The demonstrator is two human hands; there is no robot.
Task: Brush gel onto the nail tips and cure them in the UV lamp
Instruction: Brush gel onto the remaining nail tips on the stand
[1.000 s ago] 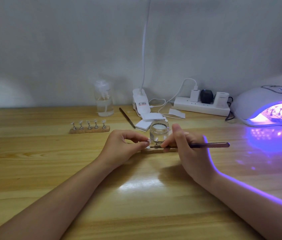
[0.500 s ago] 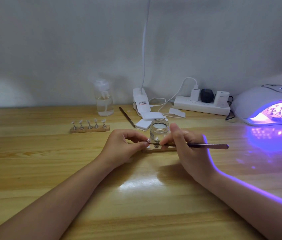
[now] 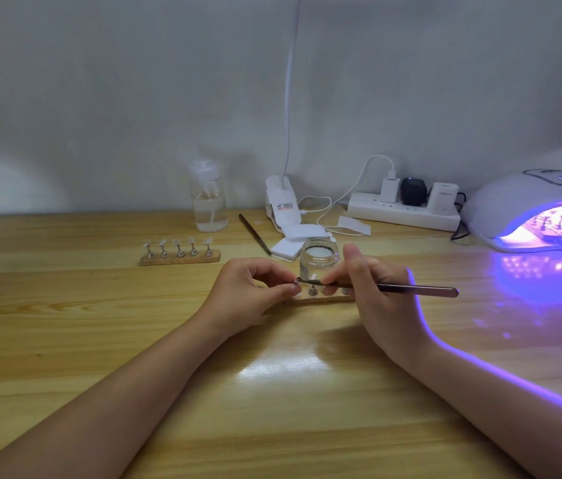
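the right hand (image 3: 372,292) is pinching a thin brush (image 3: 410,288) between thumb and fingers, the handle pointing right and the bristle end reaching left to a small nail tip (image 3: 298,280) that the left hand (image 3: 252,292) is gripping between thumb and forefinger. both hands are working just above a wooden stand (image 3: 321,299) lying near the middle of the table (image 3: 65,323), right in front of an open glass gel jar (image 3: 319,259).

to do this stroke well, i judge the left hand should be keeping the tip steady while the brush is laying a thin, even coat, staying off the edges so gel is not pooling or running onto the peg. resting both wrists on the table would be helping with control, and the jar is sitting close enough to be knocked.

counting things: one lit uv lamp (image 3: 514,216) is glowing purple at the far right, with one stand of tips (image 3: 554,227) inside it; how many tips it carries is too blurred to say. one further stand (image 3: 180,256) is waiting to the far left with five tips on pegs. the working stand is showing one peg (image 3: 313,290) clearly, the rest being hidden by the hands. one spare brush (image 3: 254,234), one pump bottle (image 3: 209,197) and one power strip (image 3: 403,210) are lying along the far side.
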